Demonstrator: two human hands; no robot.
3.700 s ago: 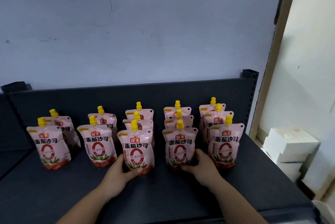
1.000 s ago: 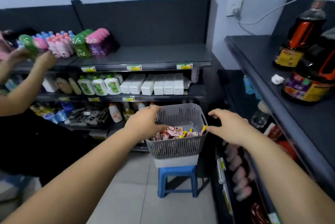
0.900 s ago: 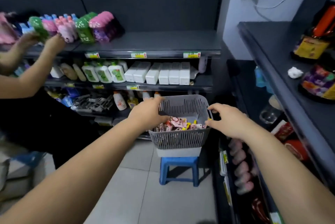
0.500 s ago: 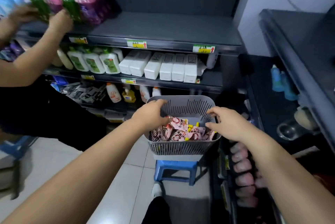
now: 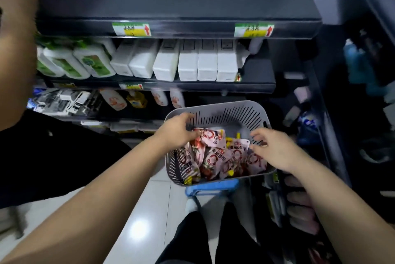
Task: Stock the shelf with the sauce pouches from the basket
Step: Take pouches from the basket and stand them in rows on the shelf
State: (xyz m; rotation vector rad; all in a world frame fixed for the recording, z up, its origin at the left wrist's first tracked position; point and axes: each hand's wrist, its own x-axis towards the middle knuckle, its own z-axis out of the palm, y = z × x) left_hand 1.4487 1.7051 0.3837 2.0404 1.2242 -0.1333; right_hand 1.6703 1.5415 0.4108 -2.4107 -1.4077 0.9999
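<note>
A grey slotted basket [image 5: 230, 112] stands on a blue stool [image 5: 210, 189] and holds several pink sauce pouches [image 5: 213, 160] with yellow caps, lying in a loose heap. My left hand [image 5: 176, 132] reaches in over the basket's left rim, and its fingertips pinch the edge of the topmost sauce pouch [image 5: 213, 137]. Over the right side of the basket, my right hand [image 5: 274, 149] has its fingers spread. Its thumb is at the corner of another pouch [image 5: 238, 146]. The shelf being stocked is out of view.
Another person in a black top [image 5: 42, 156] stands close on the left, an arm raised at top left. Behind the basket is a dark shelf unit with white boxes [image 5: 188, 60] and green-labelled bottles [image 5: 85, 62]. Another dark shelving unit [image 5: 333, 135] lines the right. The floor is white tile.
I have leaned in over the basket and the view has tilted down. Both hands have moved from the rim into the basket, and the left has closed on the top pouch.
</note>
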